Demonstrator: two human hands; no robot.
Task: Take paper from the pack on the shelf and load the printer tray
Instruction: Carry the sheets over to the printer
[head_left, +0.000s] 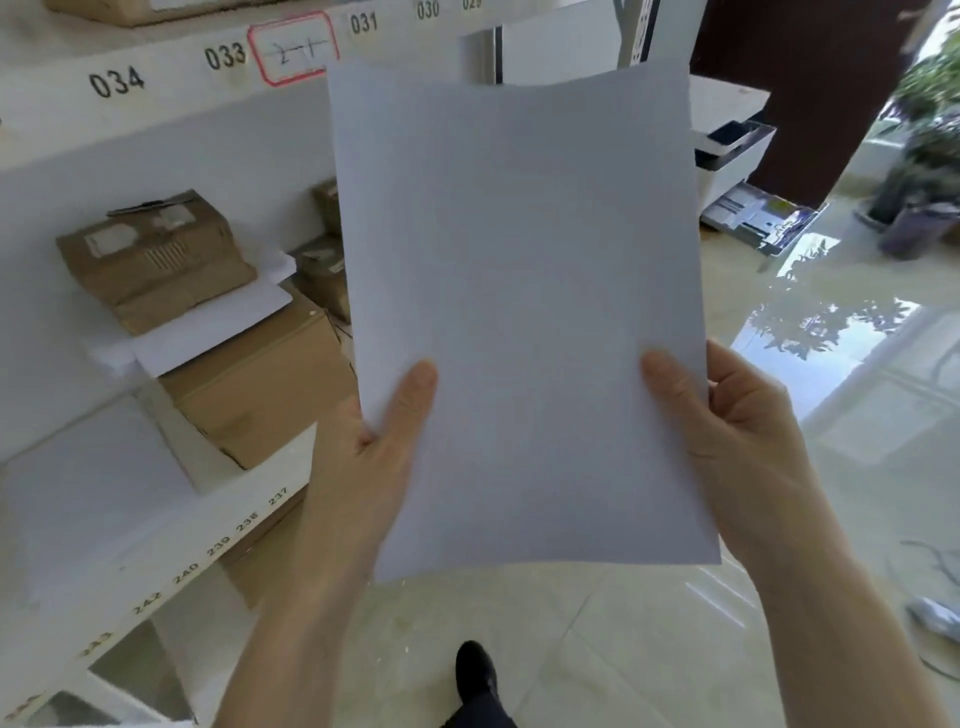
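I hold a thin stack of white paper (519, 291) upright in front of me with both hands. My left hand (374, 457) grips its lower left edge, thumb on the front. My right hand (727, 441) grips the lower right edge, thumb on the front too. The opened brown paper pack (156, 260) lies on the shelf at left, with white sheets (218, 322) sticking out beneath it. The white printer (732, 150) stands on the floor at the upper right, partly hidden by the paper, with its tray (758, 218) pulled out.
White shelving (156, 514) with number labels runs along the left and holds cardboard boxes (270, 384). A potted plant (919, 197) stands right of the printer. Glossy tiled floor (857, 415) stretches toward the printer. A cable (935, 566) lies at the far right. My shoe (475, 670) shows below.
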